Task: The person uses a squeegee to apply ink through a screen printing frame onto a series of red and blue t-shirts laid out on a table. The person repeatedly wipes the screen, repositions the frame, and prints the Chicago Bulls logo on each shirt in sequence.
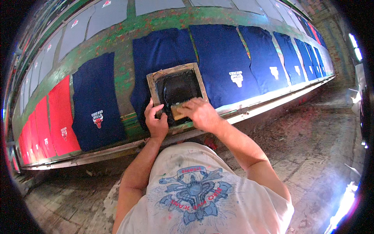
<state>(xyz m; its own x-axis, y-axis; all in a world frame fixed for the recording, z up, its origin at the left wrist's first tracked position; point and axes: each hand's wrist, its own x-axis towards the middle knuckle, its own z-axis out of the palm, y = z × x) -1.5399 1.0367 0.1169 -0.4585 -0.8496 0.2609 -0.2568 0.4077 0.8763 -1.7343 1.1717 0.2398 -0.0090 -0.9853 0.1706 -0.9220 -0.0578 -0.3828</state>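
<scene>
A wooden-framed printing screen lies on a navy fabric piece, its inside coated with dark ink. My left hand grips the near left corner of the frame, thumb and fingers round the wood. Inside the frame's near end, my right hand holds a wooden squeegee, with the fingers over its top edge. The squeegee's lower edge and the cloth beneath the screen are hidden.
The long green table curves across the view. Navy pieces with prints lie to the right; another navy piece and red pieces lie left. Grey pieces line the far side. A pale rail edges the table.
</scene>
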